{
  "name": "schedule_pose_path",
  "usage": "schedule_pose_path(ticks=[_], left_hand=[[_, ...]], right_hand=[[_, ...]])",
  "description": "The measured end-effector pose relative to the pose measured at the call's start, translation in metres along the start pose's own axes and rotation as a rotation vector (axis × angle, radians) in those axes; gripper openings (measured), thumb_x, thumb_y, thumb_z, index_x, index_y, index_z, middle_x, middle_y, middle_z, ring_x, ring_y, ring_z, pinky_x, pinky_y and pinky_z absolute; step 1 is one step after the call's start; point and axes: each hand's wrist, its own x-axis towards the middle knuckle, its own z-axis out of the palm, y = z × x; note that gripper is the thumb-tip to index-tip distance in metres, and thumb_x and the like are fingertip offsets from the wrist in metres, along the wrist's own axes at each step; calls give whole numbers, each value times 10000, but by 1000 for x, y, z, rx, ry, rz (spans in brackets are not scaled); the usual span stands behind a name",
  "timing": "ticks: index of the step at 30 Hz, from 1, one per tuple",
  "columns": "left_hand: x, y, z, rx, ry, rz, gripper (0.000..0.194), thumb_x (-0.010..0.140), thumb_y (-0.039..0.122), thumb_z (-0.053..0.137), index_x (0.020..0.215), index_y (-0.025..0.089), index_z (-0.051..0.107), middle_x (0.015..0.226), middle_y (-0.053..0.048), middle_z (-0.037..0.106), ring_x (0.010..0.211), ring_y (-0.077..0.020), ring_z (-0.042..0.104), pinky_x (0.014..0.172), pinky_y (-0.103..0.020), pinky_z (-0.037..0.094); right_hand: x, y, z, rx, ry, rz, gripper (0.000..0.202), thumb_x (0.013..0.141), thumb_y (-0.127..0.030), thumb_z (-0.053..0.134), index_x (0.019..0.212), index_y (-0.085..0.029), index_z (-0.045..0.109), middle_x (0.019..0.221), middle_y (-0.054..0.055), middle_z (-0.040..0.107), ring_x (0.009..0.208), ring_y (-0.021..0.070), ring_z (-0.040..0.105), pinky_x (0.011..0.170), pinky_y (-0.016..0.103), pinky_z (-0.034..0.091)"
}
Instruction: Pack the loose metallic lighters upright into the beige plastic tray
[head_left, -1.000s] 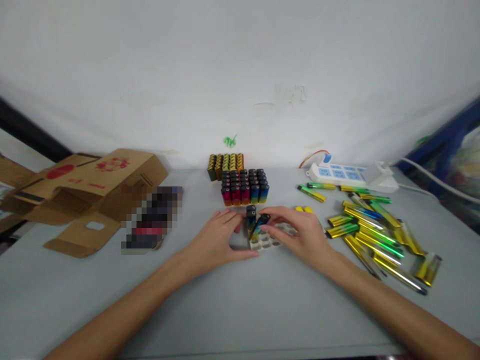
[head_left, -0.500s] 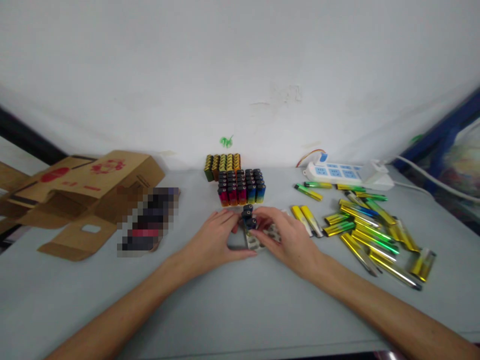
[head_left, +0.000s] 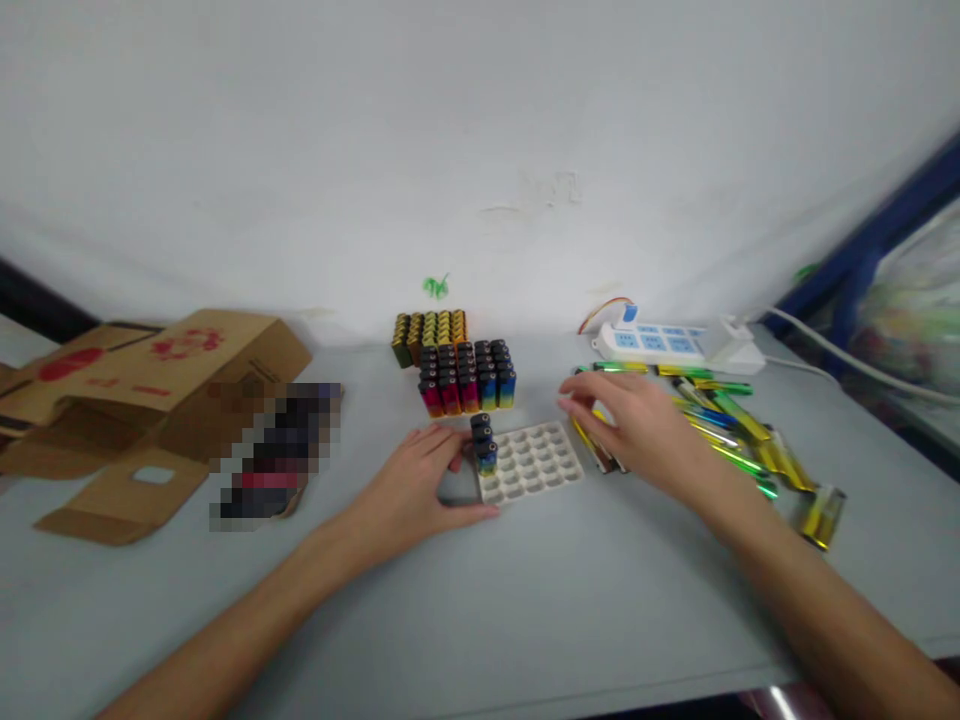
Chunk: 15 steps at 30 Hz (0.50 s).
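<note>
A white tray [head_left: 534,462] with rows of round hollows lies on the grey table. Three dark-topped blue cylinders [head_left: 486,446] stand in its left column. My left hand [head_left: 416,475] rests at the tray's left edge, thumb and fingers apart, with nothing in its grasp. To the right of the tray, my right hand [head_left: 637,420] hovers over yellow pieces [head_left: 592,440], its thumb and fingertips apart and nothing between them. Upright pink, orange and blue cylinders [head_left: 466,380] with black tops stand behind the tray, and gold-topped ones [head_left: 429,335] behind those.
Loose yellow and green shiny cylinders [head_left: 780,455] lie scattered on the right. Behind them, a white power strip [head_left: 652,342] with cables sits by the wall. An open cardboard box [head_left: 217,350] and a pixelated dark object [head_left: 277,450] are on the left.
My right hand has left the blue cylinders and moved right toward the yellow pieces, uncovering the tray. My left hand stays beside the tray. The whole view has shifted slightly.
</note>
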Motion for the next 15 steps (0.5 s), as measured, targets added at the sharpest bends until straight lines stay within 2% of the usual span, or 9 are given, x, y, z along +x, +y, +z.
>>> schedule_pose_path(ticks=[2,5,6,8,11,15], left_hand=[[0,1,-1,-28,1,-10,581,796,710,862,826,260,496,936,-45,683,955,-305,697,920,-481,594],[0,2,-3,-51,-1,-26,593,802,725,849,807,264,476,959,-55,687,977,-313,703,927,-482,600],[0,3,-4,-53,-4,-31,596,802,731,846,805,264,474,964,-58,690,984,-317,705,936,-488,600],[0,3,-4,-56,-10,-37,599,801,738,842,804,265,474,968,-60,692,994,-320,708,954,-494,598],[0,4,-6,-58,-15,-38,602,807,746,832,800,263,474,953,-53,687,984,-310,704,957,-485,595],[1,4,-6,-61,-9,-30,599,818,754,818,798,258,482,916,-41,667,929,-289,688,903,-464,599]], right_hand=[[-6,35,-19,-105,-46,136,272,1101,-317,548,1128,-172,776,1075,148,842,910,313,794,850,456,604],[-23,90,-43,-193,-110,254,274,1019,-275,572,1067,-173,821,1056,165,848,903,322,801,827,461,618],[-30,107,-50,-197,-153,293,249,969,-277,612,1024,-180,835,999,159,852,846,322,800,788,462,624],[-41,133,-60,-156,-255,327,211,900,-358,713,943,-202,849,892,140,849,737,320,784,698,459,625],[-51,153,-69,-43,-348,381,115,844,-303,768,871,-226,849,828,124,849,675,301,778,614,414,595],[-50,149,-69,21,-392,498,79,835,-250,778,855,-213,846,853,120,853,735,285,793,674,412,593]])
